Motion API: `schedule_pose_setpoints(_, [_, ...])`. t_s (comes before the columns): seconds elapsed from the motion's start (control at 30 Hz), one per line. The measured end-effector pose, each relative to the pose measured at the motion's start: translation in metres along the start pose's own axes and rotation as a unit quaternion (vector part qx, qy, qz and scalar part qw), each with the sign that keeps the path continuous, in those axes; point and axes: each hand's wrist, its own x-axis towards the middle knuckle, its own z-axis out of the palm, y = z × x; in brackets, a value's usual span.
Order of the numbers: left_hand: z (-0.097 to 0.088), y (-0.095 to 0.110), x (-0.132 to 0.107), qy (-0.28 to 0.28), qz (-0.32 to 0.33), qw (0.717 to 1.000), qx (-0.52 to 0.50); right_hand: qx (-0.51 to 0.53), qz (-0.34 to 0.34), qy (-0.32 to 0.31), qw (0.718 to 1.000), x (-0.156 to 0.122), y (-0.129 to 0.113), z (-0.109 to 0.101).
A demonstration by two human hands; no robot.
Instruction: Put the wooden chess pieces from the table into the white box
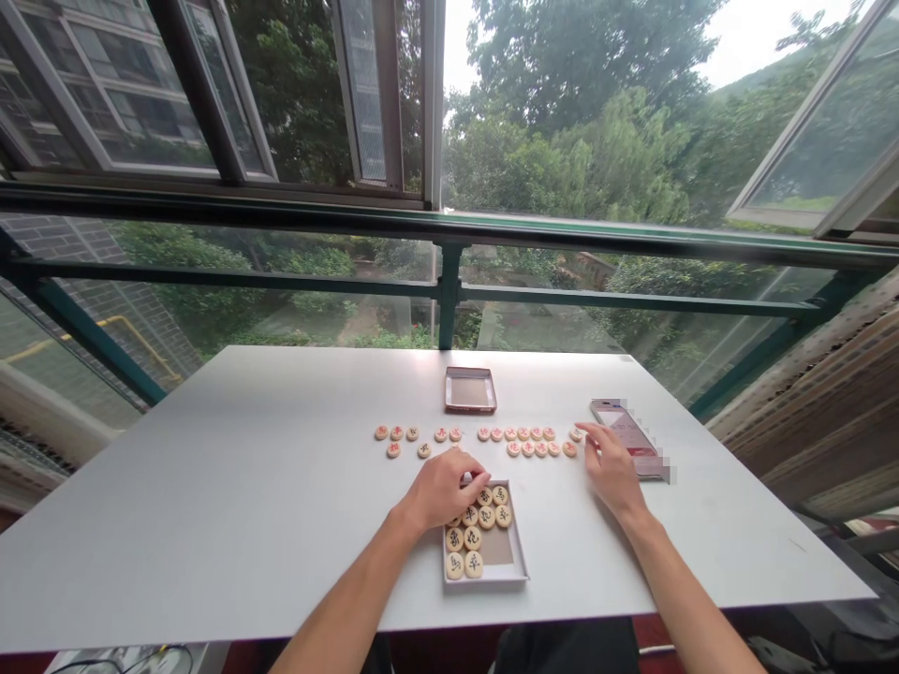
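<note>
My left hand (448,489) is over the far left part of a shallow white box (521,548), its fingers curled toward the thumb. Whatever lies between those fingertips is hidden. Inside the box lie several round Chinese chess pieces (473,538) with black characters, face up; my hand covers some of them. Over to the right, my right hand (610,468) rests low on the table, its index fingertip at a single Chinese chess piece (576,434) and its thumb apart from it.
Red-marked pieces (523,434) and a few dark-marked ones (423,450) lie in two loose rows beyond the box. The box lid (470,409) lies open side up at the back. A phone (636,435) is beside my right hand. Green railing (448,290) borders the white table (245,505).
</note>
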Motion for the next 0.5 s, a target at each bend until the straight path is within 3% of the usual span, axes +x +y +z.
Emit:
schedule_pose_setpoints(0.2, [0.0, 0.001, 0.0, -0.005, -0.006, 1.0, -0.005, -0.053, -0.041, -0.044, 0.997, -0.004, 0.023, 0.01])
schedule_pose_setpoints(0.5, [0.001, 0.0, 0.0, 0.0, -0.003, 1.0, 0.001, -0.038, -0.037, -0.02, 0.998, -0.004, 0.027, 0.014])
